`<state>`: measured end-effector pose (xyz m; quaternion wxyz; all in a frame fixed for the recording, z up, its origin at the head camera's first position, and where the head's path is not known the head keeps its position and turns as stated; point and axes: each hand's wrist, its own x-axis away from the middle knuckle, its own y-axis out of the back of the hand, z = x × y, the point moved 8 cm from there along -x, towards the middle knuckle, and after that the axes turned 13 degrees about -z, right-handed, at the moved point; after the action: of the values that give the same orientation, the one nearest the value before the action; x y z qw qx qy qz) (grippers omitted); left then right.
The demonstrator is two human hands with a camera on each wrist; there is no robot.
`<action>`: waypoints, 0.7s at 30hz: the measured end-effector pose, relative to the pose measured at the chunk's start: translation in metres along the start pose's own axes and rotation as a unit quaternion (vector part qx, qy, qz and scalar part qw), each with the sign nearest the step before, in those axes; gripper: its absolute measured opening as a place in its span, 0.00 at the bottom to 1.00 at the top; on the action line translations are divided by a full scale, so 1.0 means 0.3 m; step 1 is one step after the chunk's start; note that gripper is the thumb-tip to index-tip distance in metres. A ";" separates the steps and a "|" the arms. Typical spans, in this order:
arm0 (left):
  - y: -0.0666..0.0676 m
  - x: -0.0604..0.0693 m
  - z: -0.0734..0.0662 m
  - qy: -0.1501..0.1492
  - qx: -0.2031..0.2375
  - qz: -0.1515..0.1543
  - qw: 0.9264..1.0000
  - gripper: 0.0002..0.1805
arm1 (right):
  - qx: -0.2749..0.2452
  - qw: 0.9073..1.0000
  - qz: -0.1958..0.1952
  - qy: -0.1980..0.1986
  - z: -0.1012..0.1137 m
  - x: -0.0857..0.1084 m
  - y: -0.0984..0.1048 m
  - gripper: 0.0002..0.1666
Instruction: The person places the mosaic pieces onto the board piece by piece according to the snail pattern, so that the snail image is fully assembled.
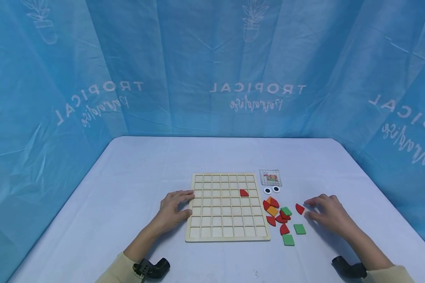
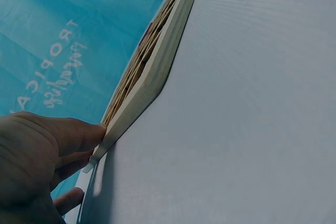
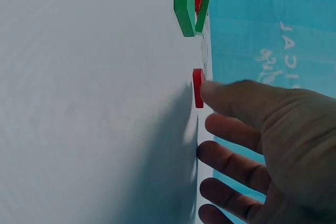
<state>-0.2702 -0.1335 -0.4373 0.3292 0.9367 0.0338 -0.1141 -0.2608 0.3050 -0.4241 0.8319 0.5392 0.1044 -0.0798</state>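
Green bits (image 1: 288, 240): nearest, loose, likely left to do.
Right hand (image 1: 328, 215): your fingers are apart, gripping nothing, by a loose red bit (image 1: 299, 209).
Left hand (image 1: 169, 210): your fingers lie loose on the board's (image 1: 228, 239) edge.
Pile (image 1: 272, 211): more bits, likely left too.
Board: one set red bit (image 1: 243, 193); you've probably just begun.
Eyes (image 1: 267, 191): off the board.
Card (image 1: 270, 178): farthest.

Board (image 1: 217, 211), centre: matt, bare-looking wood. Tiles (image 1: 300, 228), right of centre: smooth, wood or plastic uncertain. Card (image 1: 270, 177), above them: paper. Worktop (image 1: 92, 220): smooth, matt. Curtain (image 1: 184, 59), upper frame: creased, faintly glossy sheeting. Sleeves (image 1: 118, 271), lower corners: matt cloth.
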 end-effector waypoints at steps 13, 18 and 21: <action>0.000 0.001 0.007 -0.002 -0.003 0.000 1.000 0.25 | -0.014 1.000 -0.014 0.024 0.074 -0.013 -0.025 0.24; -0.002 -0.001 0.006 -0.003 0.001 -0.001 1.000 0.25 | -0.030 0.999 -0.010 0.040 0.137 -0.036 -0.053 0.23; -0.002 -0.001 0.004 -0.002 0.003 0.002 1.000 0.25 | -0.034 0.999 -0.002 0.038 0.162 -0.053 -0.071 0.22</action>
<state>-0.2709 -0.1336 -0.4385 0.3267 0.9376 0.0309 -0.1152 -0.2771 0.2523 -0.4195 0.8451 0.5129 0.1397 -0.0574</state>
